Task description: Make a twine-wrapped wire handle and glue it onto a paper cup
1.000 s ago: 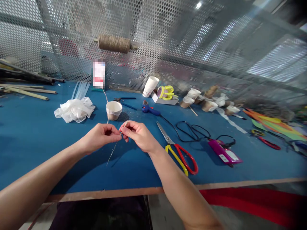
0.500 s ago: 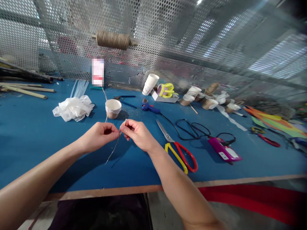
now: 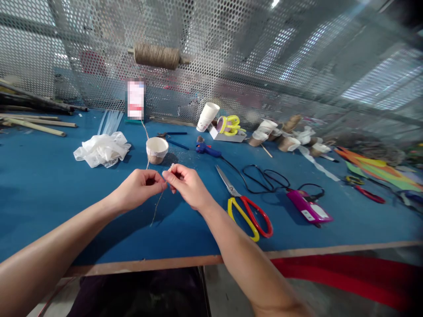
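Note:
My left hand and my right hand meet over the blue table, thumbs and fingertips pinched on a thin strand of twine. Its loose end hangs below the fingers. Another stretch of twine runs from the back, past the cup, toward my left hand. A small piece at my right fingertips is too small to make out. Just beyond the hands stands a small cup, twine-wrapped at the bottom with a pale band near the rim. Scissors with one yellow and one red handle lie right of my right hand.
Left of the cup lies crumpled white fabric. A blue glue gun trails a black cord to a purple power box. Behind are pliers, white paper cups, a yellow tape dispenser and a twine spool.
My right hand has shifted slightly left, closer over the left fingertips. The hanging twine end has swung a little to the right. The table items stay put.

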Tool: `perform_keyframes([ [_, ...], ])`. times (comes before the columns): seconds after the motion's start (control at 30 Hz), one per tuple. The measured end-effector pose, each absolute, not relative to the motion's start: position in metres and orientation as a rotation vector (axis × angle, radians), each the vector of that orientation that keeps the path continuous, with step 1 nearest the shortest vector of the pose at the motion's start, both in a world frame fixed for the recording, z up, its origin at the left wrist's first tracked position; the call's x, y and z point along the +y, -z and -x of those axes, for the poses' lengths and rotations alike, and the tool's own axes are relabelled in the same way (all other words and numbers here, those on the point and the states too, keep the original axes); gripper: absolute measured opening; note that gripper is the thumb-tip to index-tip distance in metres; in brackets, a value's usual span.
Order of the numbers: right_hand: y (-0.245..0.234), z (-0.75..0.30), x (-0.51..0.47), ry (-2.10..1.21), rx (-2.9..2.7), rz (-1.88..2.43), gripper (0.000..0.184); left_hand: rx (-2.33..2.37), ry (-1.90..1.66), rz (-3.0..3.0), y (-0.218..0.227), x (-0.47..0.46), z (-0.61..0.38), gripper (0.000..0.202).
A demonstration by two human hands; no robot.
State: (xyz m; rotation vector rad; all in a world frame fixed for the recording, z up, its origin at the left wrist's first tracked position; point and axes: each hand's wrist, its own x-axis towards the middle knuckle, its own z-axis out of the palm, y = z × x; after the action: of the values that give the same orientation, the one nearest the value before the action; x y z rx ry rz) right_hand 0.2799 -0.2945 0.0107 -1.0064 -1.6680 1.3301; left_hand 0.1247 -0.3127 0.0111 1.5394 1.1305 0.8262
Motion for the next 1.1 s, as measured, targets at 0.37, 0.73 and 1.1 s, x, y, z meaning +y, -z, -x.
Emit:
perform_keyframes([
  [0.37, -0.014, -0.285, -0.294, -1.451, -1.684, 0.984, 0.030, 1.020, -0.752, -1.549, -0.018, -0.314, -0.122, 0.019],
  [0.73, -0.010, -0.281, -0.294, -1.303, -1.760, 1.033, 0.031, 1.084, -0.793, -1.513, -0.015, -0.314, -0.123, 0.023],
  [1.1, -0.015, -0.265, -0.226, -0.144, -2.441, 1.374, 0.018, 1.028, -0.846, -1.358, -0.021, -0.314, -0.115, 0.024],
])
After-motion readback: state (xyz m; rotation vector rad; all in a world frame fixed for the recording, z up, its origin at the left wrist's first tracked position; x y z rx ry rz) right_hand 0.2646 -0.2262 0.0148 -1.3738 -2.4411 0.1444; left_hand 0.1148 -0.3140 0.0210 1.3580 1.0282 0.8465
